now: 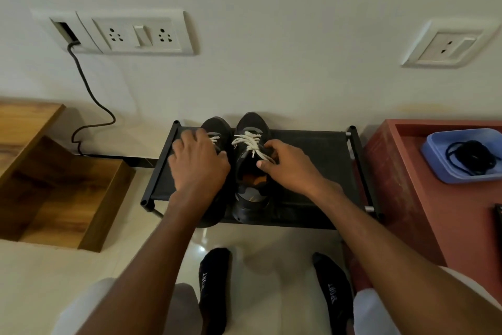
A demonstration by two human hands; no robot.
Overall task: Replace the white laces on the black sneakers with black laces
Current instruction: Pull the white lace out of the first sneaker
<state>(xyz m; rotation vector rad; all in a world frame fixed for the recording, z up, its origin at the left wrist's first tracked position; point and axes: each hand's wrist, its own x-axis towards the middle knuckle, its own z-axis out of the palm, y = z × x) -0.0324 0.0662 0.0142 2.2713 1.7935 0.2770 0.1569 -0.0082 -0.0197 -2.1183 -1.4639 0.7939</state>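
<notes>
Between right hand [285, 163] fingers, the white lace [251, 144] end.

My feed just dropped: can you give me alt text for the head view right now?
Two black sneakers with white laces sit on a low black rack against a wall; the left hand rests on the left sneaker, the right hand pinches the right sneaker's white lace. Black laces lie in a blue tray at right.

- Two black sneakers [251, 160], centre, both with white laces [248, 142]
- Two hands [199, 162]
- One blue tray [440, 169], right, holding perhaps one bundle of black laces [472, 158]
- Two socked feet [214, 288], bottom
- Two wall socket plates [135, 33], top
</notes>
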